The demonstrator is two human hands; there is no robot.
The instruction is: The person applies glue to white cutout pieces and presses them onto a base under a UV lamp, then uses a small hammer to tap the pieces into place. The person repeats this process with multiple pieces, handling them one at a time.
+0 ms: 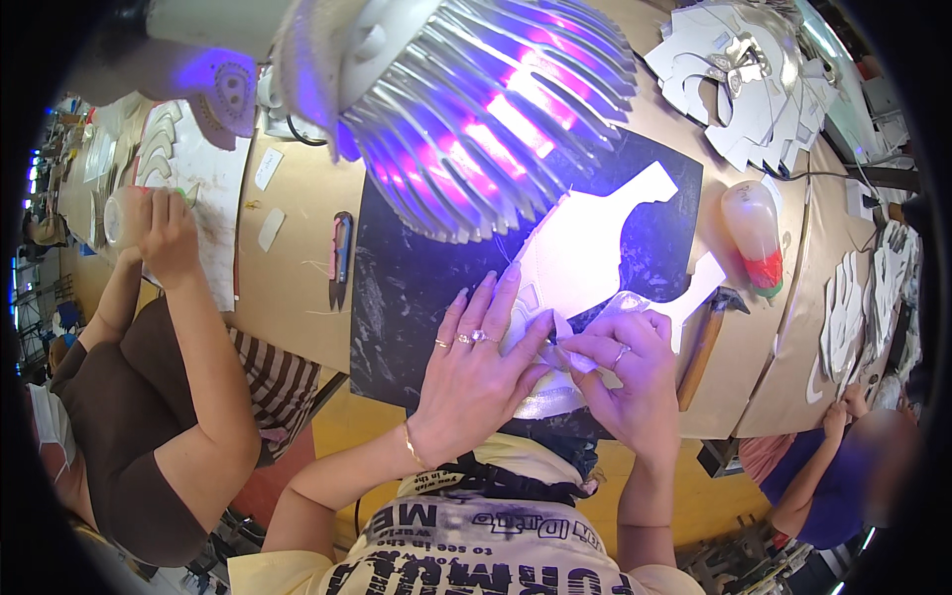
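Note:
A white cut piece that looks like a shoe upper [585, 243] lies on a dark mat [387, 327], brightly lit from above. My left hand [476, 347], with rings and a bracelet, rests on its near left part. Its outer fingers stretch over the piece, while the thumb and index finger grip the near edge. Close beside it, my right hand [625, 372] is closed, thumb and finger pinching the edge of the same piece. The fingers hide exactly what lies in the pinch. A shiny pale part shows beneath both hands.
A finned lamp [476, 119] hangs low over the mat. To the right are a bottle with a red band [754, 238], a hammer [702, 352] and stacked white pieces [734, 79]. Snips [340, 253] lie left. Co-workers sit on both sides, one holding a pale container [124, 216].

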